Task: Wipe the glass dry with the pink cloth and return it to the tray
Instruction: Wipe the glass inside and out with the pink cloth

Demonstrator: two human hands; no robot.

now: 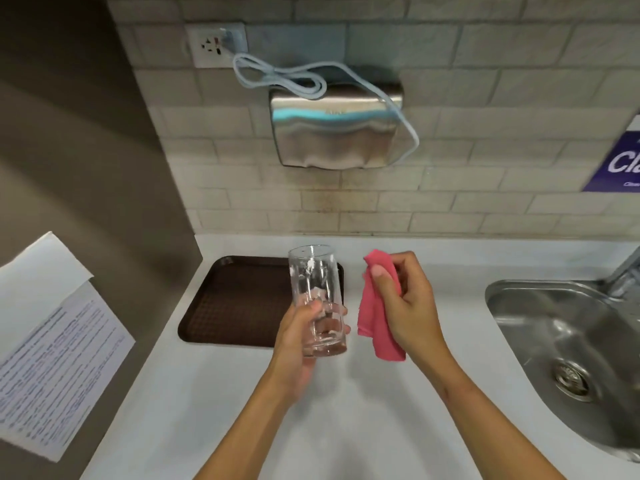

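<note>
Two bare forearms enter from 6 o'clock, left forearm [249,427] and right forearm [485,410], both over a white countertop [346,427]. Left hand [298,344] at frame centre: fingers and thumb wrapped round the lower half of a tall clear glass [317,289]. The glass is empty, roughly upright with its mouth up, and held clear of the counter. Its upper part overlaps the right edge of a brown tray [235,303], which lies flat on the counter at 9 o'clock of the glass. Right hand [412,306] at 3 o'clock of the glass: thumb and curled fingers pinch a pink cloth [375,327], which hangs down in folds below the grip. Cloth and glass are apart, with a narrow gap between them. A steel sink [554,323] with its drain [571,379] sits at 4 o'clock, and a tap [623,271] stands above it at the frame edge. On the tiled wall [485,209] at 12 o'clock is a steel hand dryer [336,133]; its pale cable [294,77] loops up to a wall socket [216,45] at 11 o'clock. A printed paper sheet [59,341] hangs at 8 o'clock, and a purple sign [620,161] at 2 o'clock is partly cut off.
</note>
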